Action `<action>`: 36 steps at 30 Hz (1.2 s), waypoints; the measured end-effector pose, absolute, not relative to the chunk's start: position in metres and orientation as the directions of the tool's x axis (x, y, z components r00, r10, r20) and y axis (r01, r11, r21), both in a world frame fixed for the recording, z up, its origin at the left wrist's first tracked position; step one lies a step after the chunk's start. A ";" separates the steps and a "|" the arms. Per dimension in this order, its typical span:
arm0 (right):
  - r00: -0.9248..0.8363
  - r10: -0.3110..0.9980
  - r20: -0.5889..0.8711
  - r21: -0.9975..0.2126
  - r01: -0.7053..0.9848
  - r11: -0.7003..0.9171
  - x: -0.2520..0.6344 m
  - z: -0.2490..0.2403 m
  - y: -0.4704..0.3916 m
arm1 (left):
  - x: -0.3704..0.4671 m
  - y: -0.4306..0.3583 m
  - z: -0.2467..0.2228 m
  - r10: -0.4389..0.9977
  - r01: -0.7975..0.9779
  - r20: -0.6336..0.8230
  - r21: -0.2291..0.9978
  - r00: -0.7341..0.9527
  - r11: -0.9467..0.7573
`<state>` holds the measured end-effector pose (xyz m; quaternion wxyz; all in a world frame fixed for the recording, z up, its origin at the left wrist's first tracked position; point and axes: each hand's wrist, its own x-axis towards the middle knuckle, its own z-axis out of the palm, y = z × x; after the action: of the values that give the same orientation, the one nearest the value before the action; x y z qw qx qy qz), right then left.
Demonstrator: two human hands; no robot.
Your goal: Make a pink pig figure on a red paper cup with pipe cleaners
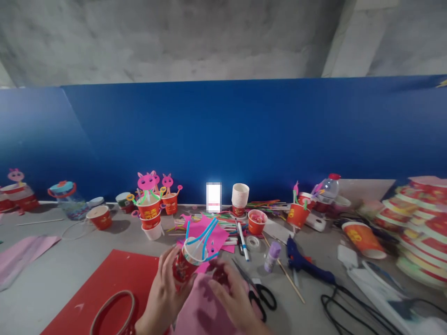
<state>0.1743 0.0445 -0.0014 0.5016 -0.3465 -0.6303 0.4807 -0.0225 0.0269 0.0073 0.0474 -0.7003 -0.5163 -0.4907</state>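
My left hand [164, 291] is wrapped around a red paper cup [183, 267], tilted with its mouth up and to the right. Blue pipe cleaners [209, 229] stick out over its rim, some upward and one bent to the right. Close to the cup's right side is my right hand [232, 291], its fingers loosely curled and the thumb apart from them; I see nothing held in it. Behind the cup lies a bright pink cut sheet [220, 235]. Beneath both hands is a pale pink sheet [199, 307], beside a red sheet [115, 274].
Black-handled scissors [263, 298], a purple glue stick [272, 256] and a blue glue gun [307, 265] lie to the right. Decorated cups [150, 209] stand at the back left. A tall stack of cups [424, 232] rises far right. A blue partition [223, 130] closes the back.
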 end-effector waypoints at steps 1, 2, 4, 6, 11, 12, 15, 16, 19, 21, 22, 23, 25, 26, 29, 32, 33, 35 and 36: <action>-0.265 0.920 0.290 -0.957 -0.070 0.282 0.174 -0.004 0.044 | -0.019 0.026 0.003 0.684 0.759 0.729 0.461 -0.029 -0.459; -0.269 0.920 0.285 -0.958 -0.098 0.268 0.172 -0.007 0.044 | -0.016 0.024 -0.002 0.695 0.743 0.718 0.485 -0.038 -0.462; -0.230 0.929 0.290 -0.953 -0.163 0.257 0.170 -0.015 0.043 | -0.010 0.021 -0.009 0.724 0.687 0.689 0.543 -0.035 -0.483; -0.174 0.938 0.299 -0.942 -0.211 0.261 0.168 -0.021 0.043 | -0.004 0.017 -0.013 0.757 0.600 0.651 0.628 -0.055 -0.496; -0.170 0.926 0.336 -0.928 -0.225 0.296 0.175 -0.015 0.046 | 0.005 0.020 0.008 0.897 0.183 0.441 0.884 -0.023 -0.430; -0.193 0.919 0.344 -0.927 -0.224 0.300 0.177 -0.012 0.047 | 0.006 0.023 0.015 0.922 0.062 0.386 0.920 0.010 -0.386; -0.265 0.897 0.355 -0.931 -0.187 0.313 0.181 -0.008 0.048 | 0.005 0.034 0.028 0.961 -0.205 0.219 0.962 0.169 -0.183; -0.270 0.894 0.357 -0.931 -0.175 0.319 0.181 -0.007 0.048 | 0.005 0.037 0.030 0.959 -0.250 0.177 0.961 0.221 -0.120; -0.275 0.892 0.359 -0.933 -0.140 0.333 0.179 -0.005 0.046 | 0.006 0.040 0.025 0.963 -0.323 0.106 0.946 0.250 -0.021; -0.300 0.883 0.361 -0.932 -0.083 0.353 0.180 0.000 0.046 | 0.004 0.041 0.021 0.978 -0.362 0.075 0.932 0.193 0.000; -0.307 0.881 0.359 -0.931 -0.050 0.362 0.181 0.004 0.047 | 0.002 0.042 0.020 0.986 -0.386 0.057 0.923 0.159 0.009; -0.295 0.886 0.359 -0.930 -0.026 0.368 0.183 0.008 0.050 | -0.002 0.044 0.022 0.992 -0.412 0.036 0.911 0.119 0.017; -0.205 0.915 0.347 -0.936 -0.019 0.351 0.188 0.014 0.057 | -0.012 0.050 0.028 1.000 -0.462 -0.005 0.887 0.006 0.007; -0.132 0.932 0.338 -0.941 -0.040 0.336 0.190 0.016 0.061 | -0.017 0.054 0.033 0.997 -0.478 -0.023 0.878 -0.074 -0.015; -0.003 0.966 0.258 -0.957 -0.138 0.255 0.192 0.014 0.071 | -0.024 0.059 0.042 0.992 -0.480 0.016 0.874 -0.126 -0.075; -0.035 0.975 0.218 -0.960 -0.186 0.208 0.187 0.009 0.070 | -0.017 0.053 0.036 0.999 -0.485 0.020 0.874 -0.034 -0.034; -0.065 0.972 0.228 -0.960 -0.181 0.213 0.185 0.008 0.067 | -0.013 0.050 0.032 1.000 -0.486 0.005 0.874 -0.001 -0.005; -0.155 0.950 0.272 -0.957 -0.145 0.250 0.180 0.007 0.059 | -0.005 0.044 0.023 0.998 -0.477 -0.030 0.878 0.051 0.051; -0.189 0.938 0.292 -0.955 -0.110 0.275 0.178 0.008 0.055 | -0.002 0.041 0.019 0.997 -0.475 -0.044 0.877 0.065 0.070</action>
<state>0.1784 0.0546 0.0077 0.5332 -0.3480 -0.5944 0.4912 -0.0017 0.0411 0.0191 -0.6350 -0.3594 -0.3630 -0.5795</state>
